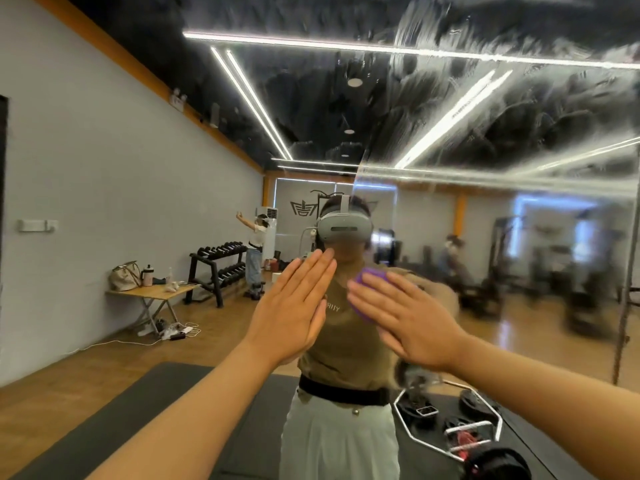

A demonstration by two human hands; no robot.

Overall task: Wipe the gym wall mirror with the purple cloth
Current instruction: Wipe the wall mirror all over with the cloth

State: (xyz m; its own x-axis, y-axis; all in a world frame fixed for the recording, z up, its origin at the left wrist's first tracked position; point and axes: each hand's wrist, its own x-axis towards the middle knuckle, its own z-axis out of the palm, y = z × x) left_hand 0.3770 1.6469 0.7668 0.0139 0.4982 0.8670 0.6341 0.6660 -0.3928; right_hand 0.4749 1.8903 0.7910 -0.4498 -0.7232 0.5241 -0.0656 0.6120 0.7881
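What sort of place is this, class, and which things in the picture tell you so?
Most likely a gym. The large wall mirror reflects a dumbbell rack, dark floor mats and blurred exercise machines. The right hand presses a purple cloth to the glass.

Two bare arms come in from the bottom of the frame, and the left hand and right hand wear no gloves, rings or watch. In the middle of the frame the mirror shows the person in a grey headset with a strap over the top of the head. They wear a short-sleeved olive-brown T-shirt with small pale letters on the chest, a wide black belt, and light, pale trousers below it.
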